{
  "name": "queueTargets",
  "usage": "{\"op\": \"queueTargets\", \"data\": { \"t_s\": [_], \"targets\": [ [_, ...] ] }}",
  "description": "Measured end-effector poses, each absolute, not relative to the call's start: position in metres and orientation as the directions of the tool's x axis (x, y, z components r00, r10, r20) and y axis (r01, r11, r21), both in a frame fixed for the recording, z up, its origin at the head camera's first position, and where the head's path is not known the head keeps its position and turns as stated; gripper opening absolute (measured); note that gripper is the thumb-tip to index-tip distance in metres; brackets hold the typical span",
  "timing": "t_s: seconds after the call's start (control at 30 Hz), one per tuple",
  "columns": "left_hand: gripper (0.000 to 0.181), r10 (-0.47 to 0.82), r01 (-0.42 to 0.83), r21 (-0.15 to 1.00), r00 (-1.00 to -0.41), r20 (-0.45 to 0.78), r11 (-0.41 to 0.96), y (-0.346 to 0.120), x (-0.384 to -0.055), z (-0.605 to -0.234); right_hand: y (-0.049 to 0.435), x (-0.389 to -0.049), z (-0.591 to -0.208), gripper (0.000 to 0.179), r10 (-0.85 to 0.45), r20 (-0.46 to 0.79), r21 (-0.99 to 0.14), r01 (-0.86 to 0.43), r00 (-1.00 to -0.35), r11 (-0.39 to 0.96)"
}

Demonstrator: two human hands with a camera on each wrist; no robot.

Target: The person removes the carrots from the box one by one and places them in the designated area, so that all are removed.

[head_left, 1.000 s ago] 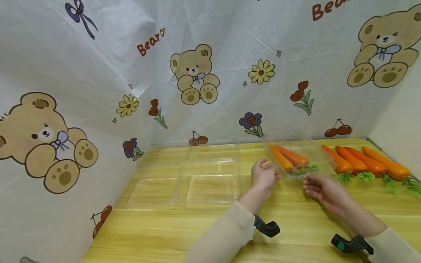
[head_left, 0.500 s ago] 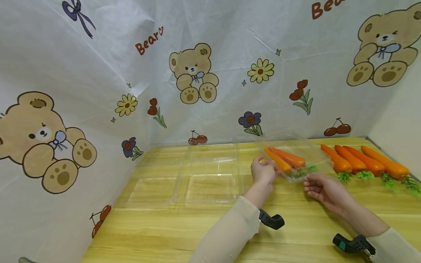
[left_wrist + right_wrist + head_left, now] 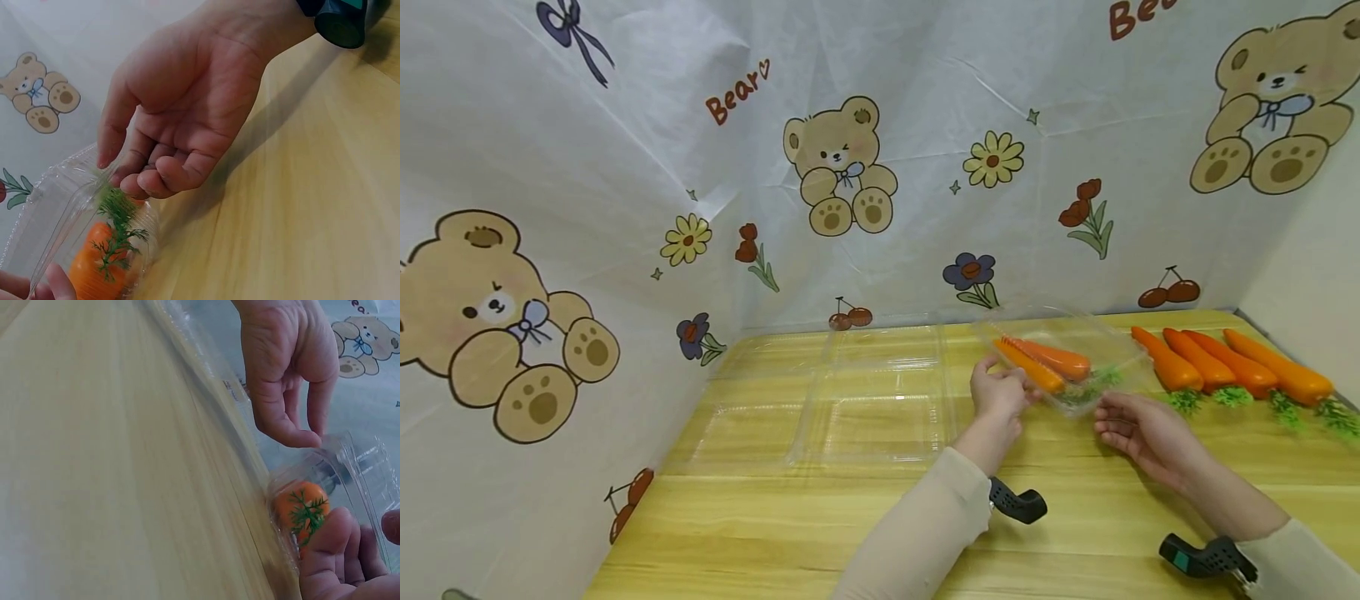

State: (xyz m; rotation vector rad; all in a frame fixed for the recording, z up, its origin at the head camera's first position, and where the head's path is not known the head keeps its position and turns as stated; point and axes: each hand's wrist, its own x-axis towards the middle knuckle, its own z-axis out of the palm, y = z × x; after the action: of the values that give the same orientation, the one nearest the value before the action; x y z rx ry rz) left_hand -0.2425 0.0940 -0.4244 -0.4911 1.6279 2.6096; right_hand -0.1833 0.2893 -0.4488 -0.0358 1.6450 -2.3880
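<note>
A clear plastic box [image 3: 1120, 346] stands between my hands, slightly turned on the table, with two orange toy carrots [image 3: 1051, 358] and their green leafy tops [image 3: 306, 512] inside. My left hand [image 3: 998, 392] pinches its near left corner between thumb and fingers; the right wrist view shows that left hand [image 3: 281, 369] from across the box. At the near right corner my right hand [image 3: 1142, 437] pinches the rim, fingers curled, and in the left wrist view this right hand [image 3: 181, 100] hangs over the leaves. Whether the box's lid is closed, I cannot tell.
Several more carrots [image 3: 1243, 367] lie in a row at the right, leaves toward me. Open clear plastic boxes [image 3: 887, 425] stand side by side on the left of the wooden table [image 3: 760, 533]. A bear-print cloth [image 3: 917, 208] rises behind the table.
My left hand has come down and right onto the box's corner and taken hold. The box has shifted a little left and turned slightly, while my right hand has barely moved.
</note>
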Motion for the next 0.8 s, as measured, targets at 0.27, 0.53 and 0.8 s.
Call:
{"op": "queueTargets", "data": {
  "t_s": [0.27, 0.53, 0.8],
  "targets": [
    [0.044, -0.108, -0.188, 0.844, -0.955, -0.277, -0.503, 0.096, -0.234, -0.429, 0.286, -0.175, -0.449, 0.022, -0.194, -0.110, -0.912, 0.177, -0.975, -0.369],
    [0.039, -0.100, -0.194, 0.822, -0.952, -0.289, -0.535, 0.103, -0.226, -0.432, 0.276, -0.169, -0.450, 0.014, -0.140, -0.134, -0.916, 0.177, -0.981, -0.360],
    [0.040, -0.102, -0.206, 0.821, -0.947, -0.304, -0.533, 0.109, -0.219, -0.434, 0.270, -0.168, -0.448, 0.030, -0.078, -0.159, -0.922, 0.176, -0.984, -0.344]
  ]
}}
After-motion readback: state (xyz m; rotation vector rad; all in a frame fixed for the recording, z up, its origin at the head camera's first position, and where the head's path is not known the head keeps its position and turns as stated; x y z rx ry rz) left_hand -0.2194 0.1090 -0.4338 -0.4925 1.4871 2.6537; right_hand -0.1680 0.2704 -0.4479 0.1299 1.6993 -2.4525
